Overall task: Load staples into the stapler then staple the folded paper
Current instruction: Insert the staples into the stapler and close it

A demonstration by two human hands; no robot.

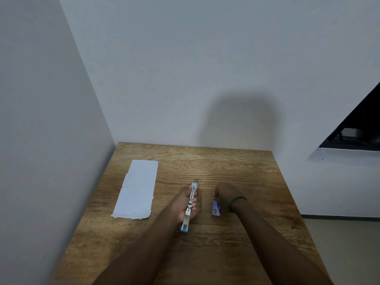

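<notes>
Two forearms (pixel 144 245) reached from the near edge of the desk (pixel 246 171), the left grip (pixel 185 202) closed around the opened stapler (pixel 187 218) near the middle, the right grip (pixel 226 193) curled at the far end of the staple box (pixel 216 207), its hold unclear, and folded paper (pixel 136 189) lay toward the left edge.

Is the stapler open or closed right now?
Open. The stapler in the left hand lies swung out in one long line, its metal channel facing up.
</notes>
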